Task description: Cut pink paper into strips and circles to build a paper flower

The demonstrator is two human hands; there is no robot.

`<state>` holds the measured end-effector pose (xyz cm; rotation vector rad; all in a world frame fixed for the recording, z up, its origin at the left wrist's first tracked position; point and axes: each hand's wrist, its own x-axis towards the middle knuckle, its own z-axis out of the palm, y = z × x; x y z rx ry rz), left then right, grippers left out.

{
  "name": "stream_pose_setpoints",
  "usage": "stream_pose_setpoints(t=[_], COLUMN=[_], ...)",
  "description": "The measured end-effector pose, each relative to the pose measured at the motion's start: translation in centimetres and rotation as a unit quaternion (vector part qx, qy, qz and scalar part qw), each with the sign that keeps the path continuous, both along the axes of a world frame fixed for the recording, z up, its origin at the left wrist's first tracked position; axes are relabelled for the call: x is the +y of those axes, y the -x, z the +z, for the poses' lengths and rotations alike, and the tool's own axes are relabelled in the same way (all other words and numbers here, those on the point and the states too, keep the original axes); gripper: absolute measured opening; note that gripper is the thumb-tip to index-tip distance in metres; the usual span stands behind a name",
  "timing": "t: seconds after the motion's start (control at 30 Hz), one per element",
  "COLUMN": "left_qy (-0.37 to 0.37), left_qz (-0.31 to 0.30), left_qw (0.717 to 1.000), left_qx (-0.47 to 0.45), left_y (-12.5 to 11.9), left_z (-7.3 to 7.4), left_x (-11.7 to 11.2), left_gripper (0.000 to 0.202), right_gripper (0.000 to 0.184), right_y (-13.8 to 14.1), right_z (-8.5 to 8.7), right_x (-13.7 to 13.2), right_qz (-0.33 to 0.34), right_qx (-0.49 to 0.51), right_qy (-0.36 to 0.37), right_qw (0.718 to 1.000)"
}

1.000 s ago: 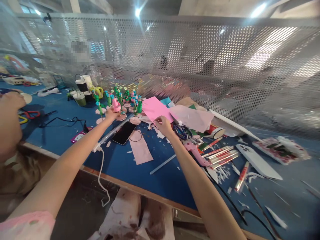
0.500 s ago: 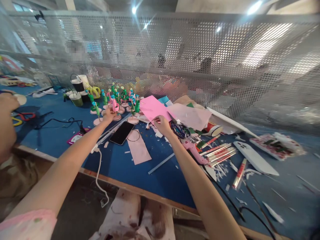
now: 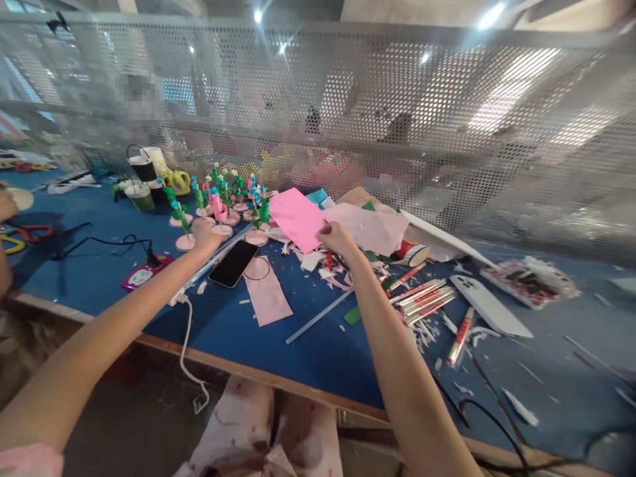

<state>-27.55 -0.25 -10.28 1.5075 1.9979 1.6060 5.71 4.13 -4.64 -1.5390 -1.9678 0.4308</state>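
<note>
From where I stand, a blue tabletop (image 3: 328,358) with a brown edge (image 3: 308,392) stretches above a dark floor (image 3: 144,404). Behind it rises a long, grey, see-through perforated screen (image 3: 238,79); bright white lights (image 3: 491,16) glare near the pale ceiling (image 3: 417,12).

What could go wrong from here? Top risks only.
1. The left hand is among closely spaced plant figures on small discs; a sideways brush might tip one.
2. The right hand is at the edge of the bright pink sheet, so it could crease it or drag it over the nearby scraps.
3. The white cable hangs over the table's front edge and might get snagged.
</note>
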Motion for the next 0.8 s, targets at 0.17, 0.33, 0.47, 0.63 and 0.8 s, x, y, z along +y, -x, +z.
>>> stream_pose_setpoints(t=[0.17,0.33,0.47,0.63,0.8], left_qy=[0.005,0.078,0.067,-0.013,0.054], left_qz=[-0.053,-0.096,-0.078,-0.104,-0.260], left_qw=[0.967,0.911,0.908,0.943,0.963], left_qx=[0.247,0.393,0.407,0.315,-0.050], left_y=[-4.9,-7.8,-7.7,-7.1,-9.9], left_z=[-1.7,-3.2,-3.2,-1.8,1.3], left_x=[-4.7,-6.5,-6.0,-5.0,-4.6], left_gripper=[0.067,0.060,0.049,0.037,0.057], right_gripper=[0.010,0.039,0.039,0.043,0.025], right_y=[4.4,11.7,12.6,9.5,6.7], right_z=[-0.4,-3.8,-5.0,-3.5,-1.7], right_x=[-4.1,-11.0,-11.9,-9.3,-8.7], right_qz=[0.039,0.021,0.062,0.065,0.046], right_qx=[-0.040,-0.093,-0.061,0.008,0.128], right_qy=[0.052,0.043,0.065,0.013,-0.111], right_qw=[0.997,0.995,0.994,0.998,0.984])
